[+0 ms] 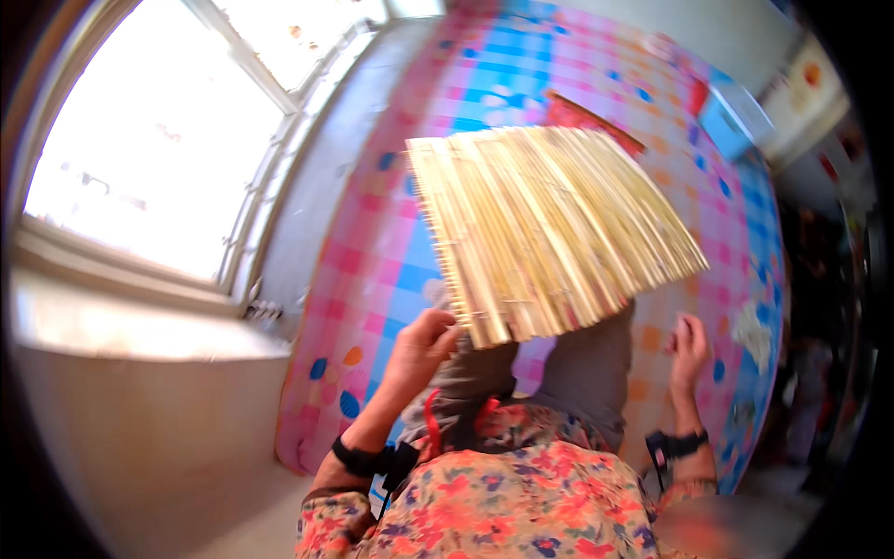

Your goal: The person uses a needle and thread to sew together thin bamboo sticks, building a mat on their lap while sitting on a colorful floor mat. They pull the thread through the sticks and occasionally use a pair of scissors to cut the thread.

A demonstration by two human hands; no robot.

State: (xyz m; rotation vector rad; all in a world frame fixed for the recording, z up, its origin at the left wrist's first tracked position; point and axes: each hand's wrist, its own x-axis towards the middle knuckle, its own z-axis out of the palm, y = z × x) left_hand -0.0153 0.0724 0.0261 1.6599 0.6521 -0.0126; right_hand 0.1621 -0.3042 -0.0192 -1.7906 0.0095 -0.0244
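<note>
Bamboo mat [549, 233], pale yellow slats laced by thin cross-cords, fans out stiffly above a bed covered in a pink-and-blue checked sheet [372, 270]. The mat sits at the picture's centre, its near edge ragged with uneven slat ends, its far corners splaying toward two o'clock. The sheet shows bare on every side of it. A bright window [149, 158] fills ten o'clock, with a pale ledge [130, 326] beneath; a strip of floor [251, 531] separates ledge and bed. The left hand [421, 347], at six o'clock, pinches the mat's lower corner. The right hand [689, 347], at four o'clock, rests loosely curled on the sheet, holding nothing.
</note>
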